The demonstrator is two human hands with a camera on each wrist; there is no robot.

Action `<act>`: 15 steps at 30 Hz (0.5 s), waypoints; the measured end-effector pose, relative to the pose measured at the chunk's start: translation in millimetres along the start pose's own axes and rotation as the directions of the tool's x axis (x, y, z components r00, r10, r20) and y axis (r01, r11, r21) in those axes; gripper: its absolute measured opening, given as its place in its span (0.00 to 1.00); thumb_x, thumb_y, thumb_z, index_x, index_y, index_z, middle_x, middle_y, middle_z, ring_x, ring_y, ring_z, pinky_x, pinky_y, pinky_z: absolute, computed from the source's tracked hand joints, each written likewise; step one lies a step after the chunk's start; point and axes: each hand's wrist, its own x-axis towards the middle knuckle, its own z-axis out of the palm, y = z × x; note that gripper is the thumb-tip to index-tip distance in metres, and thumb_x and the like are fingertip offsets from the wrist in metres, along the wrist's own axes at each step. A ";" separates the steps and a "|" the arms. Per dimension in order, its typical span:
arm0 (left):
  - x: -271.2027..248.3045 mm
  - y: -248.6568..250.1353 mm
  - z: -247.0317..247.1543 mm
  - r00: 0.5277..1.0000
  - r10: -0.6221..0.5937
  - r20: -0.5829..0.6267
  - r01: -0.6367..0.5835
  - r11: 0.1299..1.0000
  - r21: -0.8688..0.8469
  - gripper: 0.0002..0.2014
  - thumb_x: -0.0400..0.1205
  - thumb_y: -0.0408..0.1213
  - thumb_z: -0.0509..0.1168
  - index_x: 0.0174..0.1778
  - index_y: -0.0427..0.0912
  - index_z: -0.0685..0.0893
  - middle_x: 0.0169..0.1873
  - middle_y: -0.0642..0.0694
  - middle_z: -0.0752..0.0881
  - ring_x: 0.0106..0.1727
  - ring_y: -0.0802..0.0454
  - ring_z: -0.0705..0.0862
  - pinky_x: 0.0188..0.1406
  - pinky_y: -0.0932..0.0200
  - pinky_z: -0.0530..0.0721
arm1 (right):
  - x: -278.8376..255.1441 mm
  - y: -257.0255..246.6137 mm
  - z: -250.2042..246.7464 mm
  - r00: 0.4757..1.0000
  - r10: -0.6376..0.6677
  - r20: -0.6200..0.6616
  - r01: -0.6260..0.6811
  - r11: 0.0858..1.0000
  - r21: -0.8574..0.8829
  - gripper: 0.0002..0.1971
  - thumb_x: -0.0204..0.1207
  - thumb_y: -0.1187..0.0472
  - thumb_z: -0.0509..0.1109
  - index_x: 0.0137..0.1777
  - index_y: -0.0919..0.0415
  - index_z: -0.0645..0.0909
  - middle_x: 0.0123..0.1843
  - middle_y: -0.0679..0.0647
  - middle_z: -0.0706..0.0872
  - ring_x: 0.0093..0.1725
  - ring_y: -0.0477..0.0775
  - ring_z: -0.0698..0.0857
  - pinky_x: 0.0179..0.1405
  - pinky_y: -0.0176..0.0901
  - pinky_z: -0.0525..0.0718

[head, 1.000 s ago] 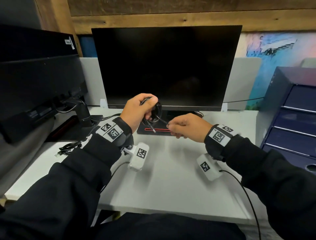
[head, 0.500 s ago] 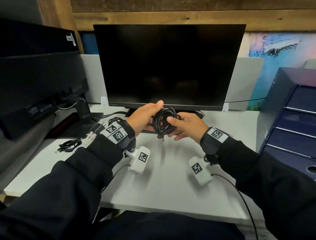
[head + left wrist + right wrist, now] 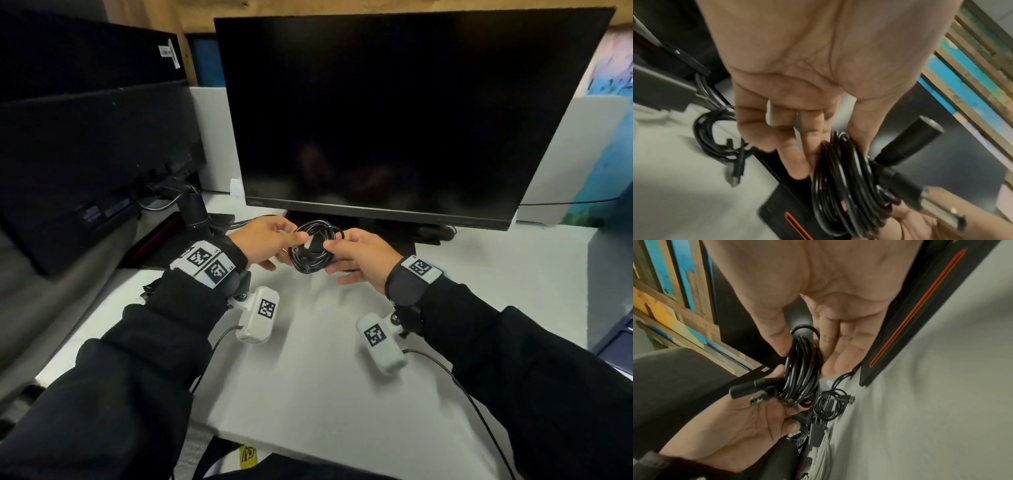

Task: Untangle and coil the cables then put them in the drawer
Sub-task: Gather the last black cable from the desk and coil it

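White counter (image 3: pixel 308 377) runs under your hands, with a dark monitor (image 3: pixel 394 113) standing at its far edge. Your left grip (image 3: pixel 263 241) and right grip (image 3: pixel 363 255) meet above it on one coiled black cable (image 3: pixel 313 250). The left thumb and fingers pinch the coil's left side; in the right wrist view its two barrel plugs (image 3: pixel 754 389) lie against your left palm. The right thumb and fingers pinch the coil's right side, the loops standing between thumb and forefinger. The coil is held off the counter, just in front of the monitor's base (image 3: pixel 920 308), which carries an orange stripe. Beyond the left hand, a second small black cable bundle (image 3: pixel 719 138) lies on the counter, with a white cable (image 3: pixel 824 456) close by. A second dark screen (image 3: pixel 85 137) stands far left.
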 end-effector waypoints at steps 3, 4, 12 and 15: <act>3.9 -13.9 -15.5 0.995 -0.069 -0.068 0.071 0.997 0.031 0.11 0.82 0.49 0.71 0.55 0.47 0.86 0.37 0.51 0.88 0.32 0.58 0.85 0.24 0.64 0.75 | 26.4 0.9 20.5 0.998 0.041 0.054 -0.043 0.999 0.033 0.13 0.81 0.56 0.74 0.60 0.61 0.80 0.55 0.63 0.92 0.47 0.54 0.92 0.40 0.45 0.89; 4.6 -18.1 -18.8 0.992 -0.094 -0.083 0.096 0.995 0.021 0.11 0.82 0.47 0.71 0.55 0.45 0.87 0.39 0.50 0.88 0.34 0.56 0.84 0.23 0.65 0.75 | 34.3 2.0 26.3 0.996 0.053 0.069 -0.056 0.998 0.041 0.11 0.81 0.57 0.74 0.59 0.60 0.79 0.56 0.64 0.91 0.47 0.55 0.92 0.39 0.45 0.88; 7.3 -52.1 -18.9 0.946 -0.270 -0.178 0.262 0.963 -0.066 0.06 0.80 0.31 0.70 0.52 0.39 0.84 0.42 0.36 0.87 0.30 0.48 0.84 0.28 0.53 0.84 | 76.4 25.5 54.8 0.977 0.183 0.108 -0.180 0.983 -0.038 0.11 0.79 0.59 0.75 0.56 0.62 0.79 0.57 0.69 0.90 0.45 0.59 0.91 0.41 0.48 0.90; -0.2 -65.5 -15.8 0.933 -0.291 -0.210 0.274 0.956 -0.109 0.04 0.80 0.30 0.70 0.48 0.41 0.83 0.39 0.35 0.89 0.28 0.49 0.85 0.37 0.49 0.86 | 81.1 34.7 59.2 0.979 0.171 0.109 -0.164 0.984 -0.069 0.09 0.78 0.59 0.77 0.52 0.61 0.82 0.53 0.66 0.91 0.42 0.58 0.91 0.36 0.46 0.90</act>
